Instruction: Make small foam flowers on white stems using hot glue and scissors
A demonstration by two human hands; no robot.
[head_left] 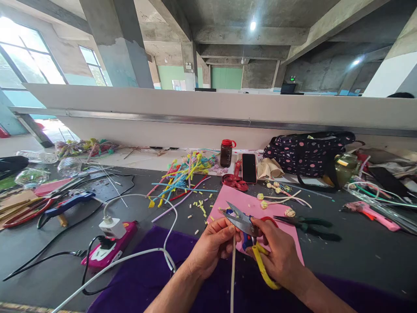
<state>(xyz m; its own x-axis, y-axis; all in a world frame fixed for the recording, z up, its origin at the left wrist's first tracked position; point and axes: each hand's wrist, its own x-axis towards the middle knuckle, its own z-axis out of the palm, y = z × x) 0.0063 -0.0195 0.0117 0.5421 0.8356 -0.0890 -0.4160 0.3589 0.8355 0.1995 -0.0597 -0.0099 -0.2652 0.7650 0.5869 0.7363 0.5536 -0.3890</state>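
Note:
My left hand (215,243) is closed, pinching a thin cream stem (232,278) that looks like a pipe cleaner and hangs straight down below the fingers. My right hand (276,248) grips a pair of scissors (243,221) with yellow and red handles. Their blades are slightly apart and point left, right over my left fingertips. The upper end of the stem is hidden there. Beneath both hands lies a pink sheet (224,198). Something blue (247,241) shows between the hands, partly covered.
Coloured pipe cleaners (185,174) and short yellow snippets (202,206) lie ahead. Pliers (312,226) and small cream flowers (264,203) are to the right. A phone (249,168), bottle (226,153) and bag (306,156) stand behind. Leftward are a power strip (110,248) and cables.

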